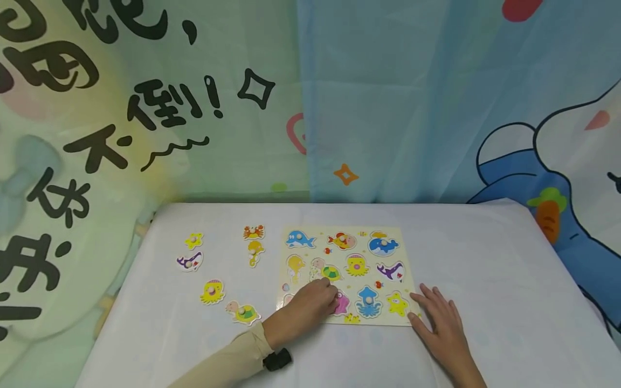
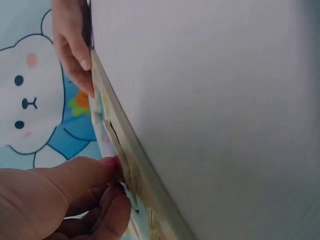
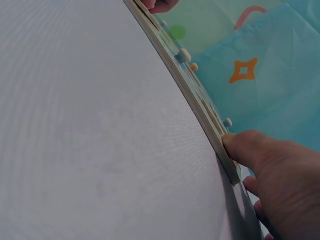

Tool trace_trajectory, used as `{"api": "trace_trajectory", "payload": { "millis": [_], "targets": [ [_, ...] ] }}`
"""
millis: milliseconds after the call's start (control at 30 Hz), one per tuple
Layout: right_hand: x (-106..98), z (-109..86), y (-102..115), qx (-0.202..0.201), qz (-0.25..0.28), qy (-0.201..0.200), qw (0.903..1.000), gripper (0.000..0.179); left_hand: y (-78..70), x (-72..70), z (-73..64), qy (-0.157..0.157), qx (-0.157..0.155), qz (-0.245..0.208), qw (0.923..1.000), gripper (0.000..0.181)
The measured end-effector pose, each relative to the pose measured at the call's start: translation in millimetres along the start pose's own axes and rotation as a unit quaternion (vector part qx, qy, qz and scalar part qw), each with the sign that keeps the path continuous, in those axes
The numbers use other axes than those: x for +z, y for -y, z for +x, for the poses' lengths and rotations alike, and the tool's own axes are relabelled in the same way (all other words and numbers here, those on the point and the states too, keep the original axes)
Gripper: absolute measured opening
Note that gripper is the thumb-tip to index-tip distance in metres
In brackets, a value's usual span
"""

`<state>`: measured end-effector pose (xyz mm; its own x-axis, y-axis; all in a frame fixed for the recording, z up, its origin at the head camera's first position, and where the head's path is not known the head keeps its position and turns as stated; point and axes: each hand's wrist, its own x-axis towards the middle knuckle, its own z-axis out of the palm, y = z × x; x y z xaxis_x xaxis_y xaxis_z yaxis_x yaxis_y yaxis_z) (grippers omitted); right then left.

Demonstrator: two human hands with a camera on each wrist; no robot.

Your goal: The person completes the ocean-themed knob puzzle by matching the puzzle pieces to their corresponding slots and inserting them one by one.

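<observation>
A pale sea-animal puzzle board (image 1: 407, 269) lies on the white table. Over its lower middle, my left hand (image 1: 312, 303) pinches a pink puzzle piece (image 1: 342, 303), partly covered by the fingers. From the left wrist view, the thumb and fingers of the left hand (image 2: 82, 200) are close together at the board's face; what they pinch is mostly hidden. My right hand (image 1: 442, 331) rests at the board's right edge with its fingers spread. In the right wrist view the thumb of that hand (image 3: 280, 170) touches the board's edge (image 3: 192, 97).
Left of the board lie loose pieces: a yellow star (image 1: 194, 241), a purple whale (image 1: 190, 262), a crab (image 1: 254, 232), a seahorse (image 1: 254, 252), an octopus (image 1: 212, 292) and a turtle (image 1: 243, 312). A blue squid piece (image 1: 368, 303) with a knob sits in the board. A printed curtain hangs behind.
</observation>
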<state>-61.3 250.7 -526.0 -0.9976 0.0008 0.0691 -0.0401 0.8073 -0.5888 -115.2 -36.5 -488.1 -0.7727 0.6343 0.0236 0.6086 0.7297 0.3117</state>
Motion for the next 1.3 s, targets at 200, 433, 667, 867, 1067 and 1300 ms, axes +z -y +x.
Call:
{"api": "trace_trajectory", "payload": {
  "millis": [200, 433, 667, 867, 1067, 1300],
  "targets": [
    [1, -0.4, 1, -0.006, 0.005, -0.003, 1.0000, 0.042, 1.8, -0.6, -1.3, -0.001, -0.004, 0.010, 0.9999, 0.015],
    [3, 1.0, 0, -0.009, 0.010, -0.005, 0.9999, 0.042, 2.6, -0.6, -1.5, 0.004, -0.010, -0.002, 0.9999, 0.015],
    [3, 0.1, -1, -0.007, 0.003, -0.005, 1.0000, 0.042, 2.0, 4.2, -1.8, -0.014, -0.015, 0.004, 0.9998, 0.016],
    [2, -0.2, -1, -0.009, 0.005, -0.008, 0.9999, 0.042, 1.5, 11.0, -6.4, -0.059, -0.008, 0.008, 0.9982, 0.016],
    [2, -0.3, 0, -0.007, 0.005, -0.009, 0.9999, 0.041, -0.2, 9.7, -15.2, -0.070, -0.010, -0.025, 0.9972, 0.020],
    [3, -0.2, -1, -0.003, -0.003, -0.007, 1.0000, 0.041, -1.4, 0.1, -38.1, -0.075, -0.031, -0.020, 0.9965, 0.022]
  ]
}}
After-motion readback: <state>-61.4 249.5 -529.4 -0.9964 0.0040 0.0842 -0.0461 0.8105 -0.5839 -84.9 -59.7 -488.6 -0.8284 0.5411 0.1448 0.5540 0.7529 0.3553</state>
